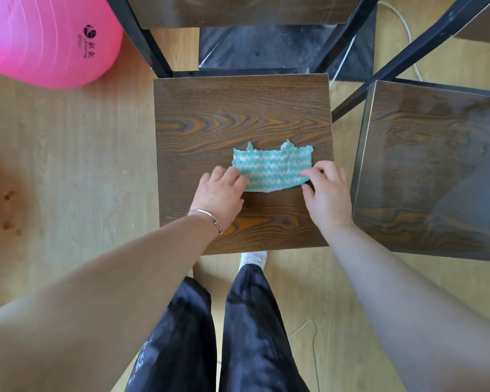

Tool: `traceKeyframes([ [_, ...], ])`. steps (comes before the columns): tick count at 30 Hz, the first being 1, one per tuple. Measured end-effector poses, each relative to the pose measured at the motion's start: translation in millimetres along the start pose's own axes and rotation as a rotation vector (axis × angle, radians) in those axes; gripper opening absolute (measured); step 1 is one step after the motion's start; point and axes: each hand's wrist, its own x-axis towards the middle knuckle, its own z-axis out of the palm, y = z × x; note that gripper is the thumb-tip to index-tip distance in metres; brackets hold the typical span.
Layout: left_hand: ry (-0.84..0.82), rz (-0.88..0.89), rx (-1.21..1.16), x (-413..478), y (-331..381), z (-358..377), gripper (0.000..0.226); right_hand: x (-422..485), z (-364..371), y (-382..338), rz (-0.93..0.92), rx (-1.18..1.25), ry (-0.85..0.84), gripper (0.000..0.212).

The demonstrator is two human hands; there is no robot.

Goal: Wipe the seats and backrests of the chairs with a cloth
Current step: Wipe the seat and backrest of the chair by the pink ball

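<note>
On left seat (pixel 238 108) of two: one cloth (pixel 272 168), left hand (pixel 218 193), right hand (pixel 327 193) holding.

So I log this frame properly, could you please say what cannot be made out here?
Head view:
Near corners of the green cloth: covered by left hand and right hand.
Middle chair's backrest: cut off by the top edge.
Right chair's seat: cut off by the right edge.
Pink exercise ball print: too small to read.

Left grip (pixel 221 190) and right grip (pixel 327 190) pinch opposite ends of the green cloth (pixel 272 168) lying on the chair seat (pixel 238 114).
</note>
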Motion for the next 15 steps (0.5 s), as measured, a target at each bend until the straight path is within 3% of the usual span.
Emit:
traceKeyframes([
  [6, 0.074, 0.042, -0.029, 15.7, -9.5, -5.4, 0.016, 2.1, -6.6, 0.8, 0.070, 0.243, 0.049, 0.007],
  [10, 0.028, -0.046, -0.499, 9.4, -8.1, -40.9, 0.011, 7.7, -33.1, -14.0, 0.514, 0.854, 0.015, 0.008],
  [13, -0.050, -0.161, -0.746, 13.6, -10.1, -72.2, 0.005, 17.3, -50.8, -16.6, 0.590, 1.072, -0.019, 0.005],
  [15, -0.045, -0.209, -0.791, 22.4, -15.0, -82.7, 0.007, 30.4, -53.9, -19.0, 0.602, 1.039, -0.067, 0.013],
])
